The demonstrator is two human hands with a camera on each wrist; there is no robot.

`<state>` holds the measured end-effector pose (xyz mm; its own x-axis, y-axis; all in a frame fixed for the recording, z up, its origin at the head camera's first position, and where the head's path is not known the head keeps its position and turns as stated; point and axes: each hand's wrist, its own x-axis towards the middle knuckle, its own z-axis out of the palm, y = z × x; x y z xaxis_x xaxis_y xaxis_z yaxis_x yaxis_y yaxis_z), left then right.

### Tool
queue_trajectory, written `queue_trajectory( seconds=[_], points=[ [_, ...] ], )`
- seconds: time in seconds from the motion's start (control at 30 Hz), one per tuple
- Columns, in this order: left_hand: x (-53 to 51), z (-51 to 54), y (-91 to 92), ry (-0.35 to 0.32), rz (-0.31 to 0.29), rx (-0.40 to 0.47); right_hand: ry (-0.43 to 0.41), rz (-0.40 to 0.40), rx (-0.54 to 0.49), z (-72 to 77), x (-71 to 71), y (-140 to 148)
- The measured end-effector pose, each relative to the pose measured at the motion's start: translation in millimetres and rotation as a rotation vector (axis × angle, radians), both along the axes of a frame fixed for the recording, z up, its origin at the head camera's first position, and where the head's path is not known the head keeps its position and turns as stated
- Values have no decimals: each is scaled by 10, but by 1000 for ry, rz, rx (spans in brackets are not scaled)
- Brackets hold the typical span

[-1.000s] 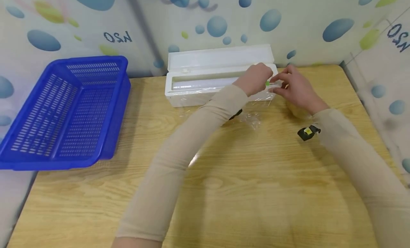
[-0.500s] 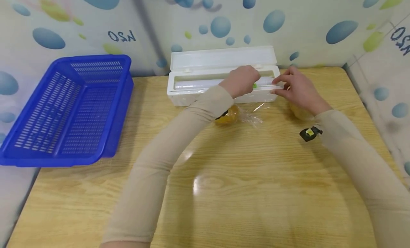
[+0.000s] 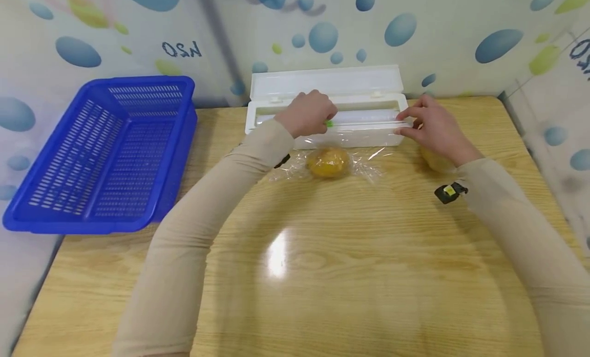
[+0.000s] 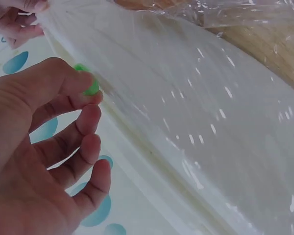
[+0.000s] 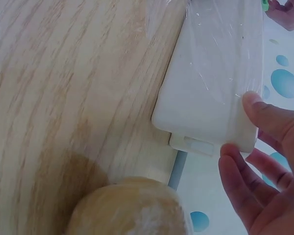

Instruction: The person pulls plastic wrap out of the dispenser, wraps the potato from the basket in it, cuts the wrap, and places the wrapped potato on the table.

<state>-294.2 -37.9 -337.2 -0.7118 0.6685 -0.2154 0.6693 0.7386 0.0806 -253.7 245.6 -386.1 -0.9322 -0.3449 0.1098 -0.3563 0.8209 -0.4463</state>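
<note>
A long white cling film box (image 3: 352,140) stands near the wall, its lid (image 3: 324,83) raised. Inside lies a roll of cling film (image 3: 366,116). My left hand (image 3: 308,113) pinches a small green cutter slider (image 4: 92,87) between thumb and index finger, left of the box's middle. At the box's right end, my right hand (image 3: 435,127) pinches the front edge between thumb and fingers. Clear film (image 4: 210,127) drapes over the box's front. Just before it lies a yellow oval fruit-like item (image 3: 328,163) in crinkled film.
A blue plastic basket (image 3: 159,185) stands at the table's left. Below my right hand sits a second pale yellow-brown round item (image 5: 130,210), partly hidden in the head view. Behind the wooden table (image 3: 350,275) rises a wall (image 3: 221,19) with blue and green spots.
My left hand has slid the green cutter slider leftward along the box from its right end, uncovering the wrapped yellow item. The right hand keeps its grip at the right end.
</note>
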Motion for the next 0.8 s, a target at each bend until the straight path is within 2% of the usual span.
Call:
queue_trajectory(
  seconds=[0.17, 0.3, 0.4, 0.63, 0.8],
  points=[
    [-15, -6, -19, -61, 5, 2, -7, -4, -12, -1, 1, 1],
    [-22, 30, -105, -75, 5, -8, -9, -12, -15, 16, -1, 8],
    [-19, 45, -332, -65, 19, -29, 0, -4, -21, 6, -3, -3],
    [-15, 102, -971, -88, 103, -75, 9, -11, -24, -6, 6, 28],
    [30, 95, -1237, -105, 144, -50, 11, -10, -20, -36, -7, 12]
  ],
)
